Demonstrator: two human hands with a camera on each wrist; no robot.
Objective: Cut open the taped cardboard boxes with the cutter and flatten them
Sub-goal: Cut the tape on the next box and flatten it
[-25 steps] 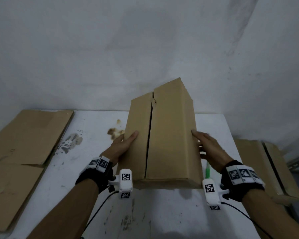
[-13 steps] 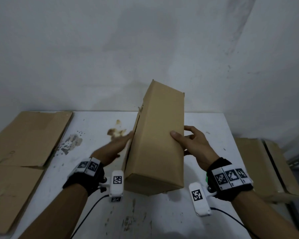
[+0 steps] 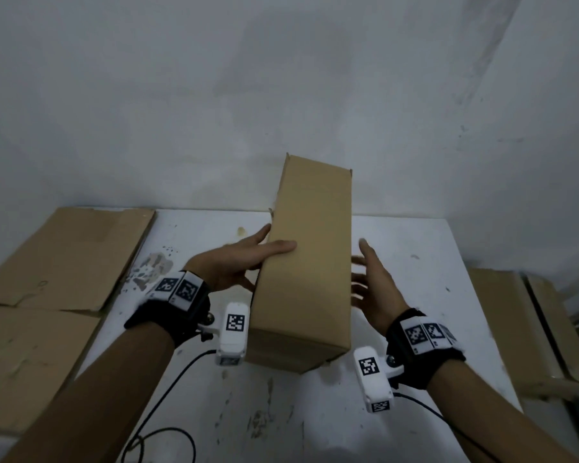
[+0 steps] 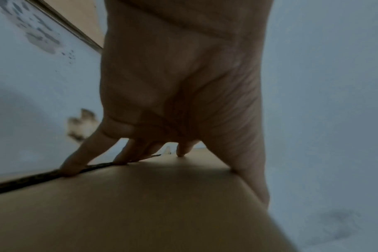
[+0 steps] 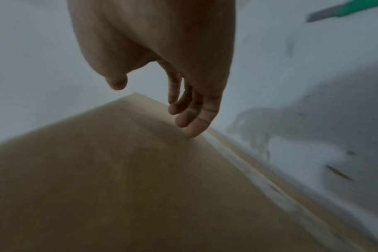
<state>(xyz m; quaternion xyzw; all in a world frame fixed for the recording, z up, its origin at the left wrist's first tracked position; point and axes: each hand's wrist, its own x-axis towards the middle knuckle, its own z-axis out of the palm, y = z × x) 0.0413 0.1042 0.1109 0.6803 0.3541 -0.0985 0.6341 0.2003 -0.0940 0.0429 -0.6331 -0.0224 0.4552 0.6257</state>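
Two hands on box (image 3: 310, 262), tilted on tabletop (image 3: 415, 248). Left hand (image 3: 238, 262) grip: flat fingers against side, thumb on top. Right hand (image 3: 373, 289) released, fingertip grazing edge. Step: turning box; next likely fetch cutter (image 5: 347, 10), slit remaining tape.

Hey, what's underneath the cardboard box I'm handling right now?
The cardboard box stands tilted on the stained white table, steadied by the left hand. Only its near bottom edge and shadow show; whatever lies beneath it is hidden.
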